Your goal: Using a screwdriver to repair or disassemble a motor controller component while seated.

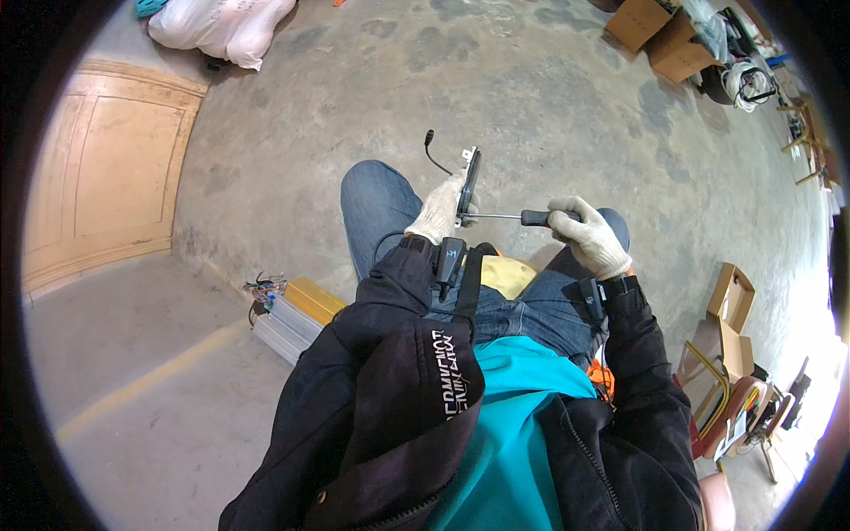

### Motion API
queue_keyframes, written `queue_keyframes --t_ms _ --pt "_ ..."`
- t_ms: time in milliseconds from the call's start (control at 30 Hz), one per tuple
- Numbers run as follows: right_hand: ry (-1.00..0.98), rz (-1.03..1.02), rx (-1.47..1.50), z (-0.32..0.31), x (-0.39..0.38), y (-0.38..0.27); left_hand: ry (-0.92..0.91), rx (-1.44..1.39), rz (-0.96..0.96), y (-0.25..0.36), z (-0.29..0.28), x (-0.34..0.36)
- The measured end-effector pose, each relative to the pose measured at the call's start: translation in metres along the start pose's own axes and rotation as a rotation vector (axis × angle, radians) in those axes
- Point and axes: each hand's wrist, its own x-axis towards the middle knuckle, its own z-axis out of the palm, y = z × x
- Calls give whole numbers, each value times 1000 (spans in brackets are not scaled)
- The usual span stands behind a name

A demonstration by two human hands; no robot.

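Note:
My gloved left hand (440,211) grips a narrow dark device (471,184) with light metal mounting tabs, held on edge above my knees. From it a short black cable (436,161) with a plug end sticks out on the far side. In my gloved right hand (591,237) is a screwdriver (534,218) with a black handle, its shaft pointing left. The tip meets or lies close to the device's near end; the exact contact is too small to make out. Part of my left fingers is hidden behind the device.
Metal housings, one gold (313,301) and one silver (285,329), lie on the floor at my left beside loose wires. A wooden panel (115,168) stands far left. White sacks (221,31) and cardboard boxes (680,49) are at the back. An opened carton (733,301) sits right.

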Motion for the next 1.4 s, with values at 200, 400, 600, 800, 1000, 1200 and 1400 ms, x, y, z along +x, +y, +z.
queue_keyframes --t_ms 200,400,600,800,1000,1200,1400 --pt "-75 258 35 -4 -7 -27 10 -41 7 -1 -3 0" --pt "-6 37 197 -5 -1 6 19 -1 22 -1 0 0" --pt "-43 276 171 -2 -11 -31 7 -28 5 -3 -4 3" --pt "-38 134 71 -5 -4 -1 -5 -34 9 -4 -3 4" --pt "23 37 214 2 -5 -5 19 -57 2 -4 -3 5" --pt "-25 329 -60 3 -11 -30 31 -13 3 -5 -5 5" --pt "44 24 188 0 0 9 32 -21 28 -5 -4 6"
